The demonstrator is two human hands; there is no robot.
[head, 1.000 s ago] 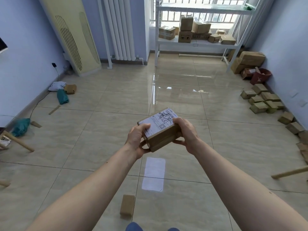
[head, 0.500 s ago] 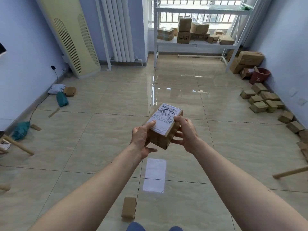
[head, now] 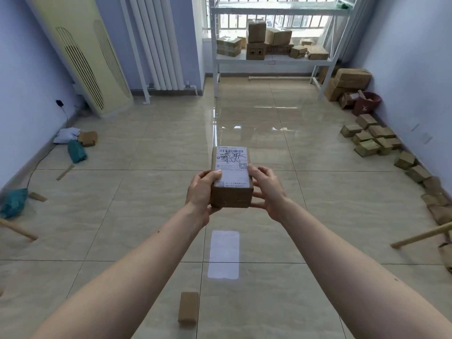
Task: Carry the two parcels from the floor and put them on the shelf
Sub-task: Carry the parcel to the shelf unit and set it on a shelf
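Observation:
A small brown cardboard parcel (head: 231, 177) with a white shipping label on top is held out in front of me at mid-frame. My left hand (head: 201, 189) grips its left side and my right hand (head: 266, 189) grips its right side. The parcel points lengthwise toward the far wall. A second small brown parcel (head: 187, 307) lies on the tiled floor near my feet. The white metal shelf (head: 271, 60) stands at the far end under the window, with several cardboard boxes on its lower board.
Several small boxes (head: 371, 139) line the right wall, with larger cartons (head: 348, 81) and a red bucket (head: 368, 102) beside the shelf. Bags and a box (head: 77, 143) lie by the left wall. Wooden sticks (head: 420, 234) lie at both sides. A standing air conditioner (head: 83, 52) leans at left.
The parcel has turned in my hands from a diagonal lie to pointing straight ahead. The view has shifted slightly forward toward the shelf.

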